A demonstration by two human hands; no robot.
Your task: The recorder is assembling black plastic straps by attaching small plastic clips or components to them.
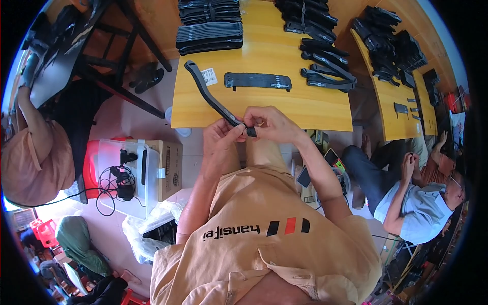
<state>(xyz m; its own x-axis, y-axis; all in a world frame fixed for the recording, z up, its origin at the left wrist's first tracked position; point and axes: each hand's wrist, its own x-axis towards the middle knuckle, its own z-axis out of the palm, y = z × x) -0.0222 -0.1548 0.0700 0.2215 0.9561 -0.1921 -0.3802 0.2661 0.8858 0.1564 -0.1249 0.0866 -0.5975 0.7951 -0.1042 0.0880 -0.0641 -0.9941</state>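
A long curved black strap point(206, 94) with a grey edge reaches from the table's front edge toward its left side. My left hand point(222, 136) pinches the strap near its close end, just off the table's front edge. My right hand point(274, 124) is closed at that same end, its fingertips on a small black piece point(250, 132); whether this piece is part of the strap I cannot tell. Farther in, a flat dark band point(258, 81) with two short tabs lies across the yellow table point(310, 111). A white label point(209, 76) lies beside the strap.
Stacked black straps point(209, 38) stand at the back left, bundled ones point(305, 20) at the back right, with loose straps point(328, 76) before them. On the floor left are a clear plastic bin point(147, 178) and a carton point(170, 170). People sit on both sides.
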